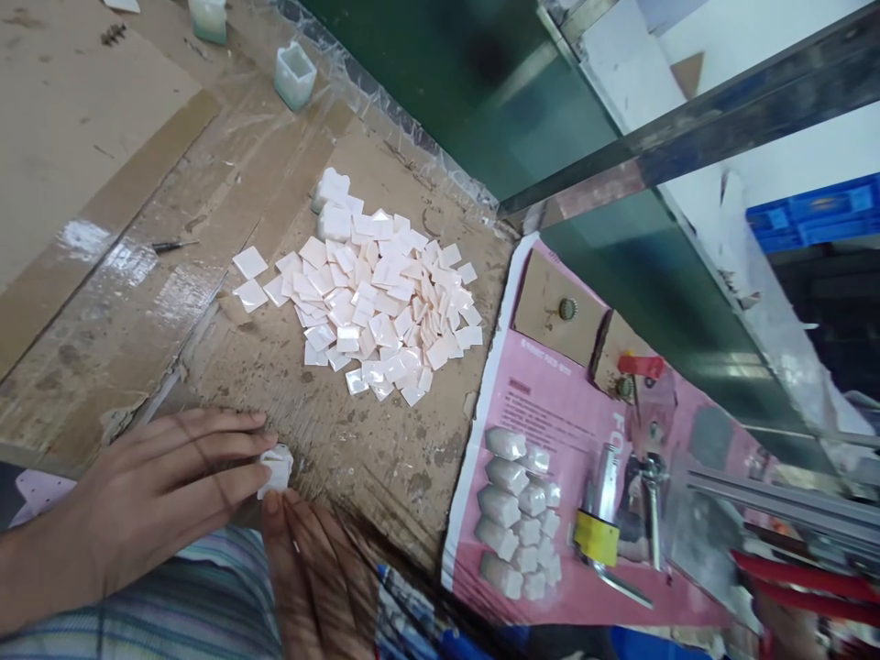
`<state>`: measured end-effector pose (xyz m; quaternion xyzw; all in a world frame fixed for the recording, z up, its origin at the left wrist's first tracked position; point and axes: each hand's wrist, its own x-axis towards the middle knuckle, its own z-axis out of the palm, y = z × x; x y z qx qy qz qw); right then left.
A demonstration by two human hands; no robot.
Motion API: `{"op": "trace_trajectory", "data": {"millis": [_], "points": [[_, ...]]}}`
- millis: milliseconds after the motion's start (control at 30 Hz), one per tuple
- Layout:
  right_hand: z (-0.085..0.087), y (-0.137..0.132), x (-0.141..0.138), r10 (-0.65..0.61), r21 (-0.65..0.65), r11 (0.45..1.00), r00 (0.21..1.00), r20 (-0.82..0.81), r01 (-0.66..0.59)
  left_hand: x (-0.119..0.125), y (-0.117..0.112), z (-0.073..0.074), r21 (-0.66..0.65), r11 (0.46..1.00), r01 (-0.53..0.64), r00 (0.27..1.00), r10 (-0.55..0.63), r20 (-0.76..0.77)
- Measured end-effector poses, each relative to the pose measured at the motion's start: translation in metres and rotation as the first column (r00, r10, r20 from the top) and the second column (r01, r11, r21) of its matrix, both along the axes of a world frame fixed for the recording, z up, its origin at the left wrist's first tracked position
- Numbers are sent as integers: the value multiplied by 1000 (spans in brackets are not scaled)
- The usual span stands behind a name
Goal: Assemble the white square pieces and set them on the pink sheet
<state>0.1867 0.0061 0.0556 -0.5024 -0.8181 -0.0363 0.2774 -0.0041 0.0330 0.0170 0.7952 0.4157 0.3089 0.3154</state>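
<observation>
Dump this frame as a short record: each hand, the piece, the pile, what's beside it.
left hand: fingertips touching small white piece
right hand: fingertips at the piece's near edge
pile: loose pale squares on brown worktop
beside: white blocks grouped on pink sheet
tool: metal, yellow band

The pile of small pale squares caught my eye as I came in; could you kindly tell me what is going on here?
A person's left hand grips a small white piece with the fingertips near the worktop's edge, and the right hand is close up against it. The pile of pale squares lies loose beyond the hands. To the right, white blocks sit grouped on a pink sheet.
</observation>
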Motion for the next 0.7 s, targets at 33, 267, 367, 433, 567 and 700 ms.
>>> {"op": "trace_trajectory", "data": {"millis": [33,267,367,433,567,700], "points": [[0,-1,0,-1,3,1000,1000,4,1,0,-1,0,9,1000,3,1000,-3,-16],[2,-1,3,10,6,1000,999,52,-11,-3,-5,-3,33,999,4,1000,-3,-21],[3,1,4,36,-13,999,999,29,-35,-5,-5,-5,9,999,35,998,-35,-57],[2,1,3,25,-18,1000,1000,10,-25,-4,-4,-4,-12,999,50,997,-50,-53],[2,0,0,2,-16,1000,1000,24,-1,-3,3,3,63,998,18,1000,-18,4],[1,-4,1,-29,-49,998,997,70,33,-4,7,8,120,992,44,998,-39,-40]]}}
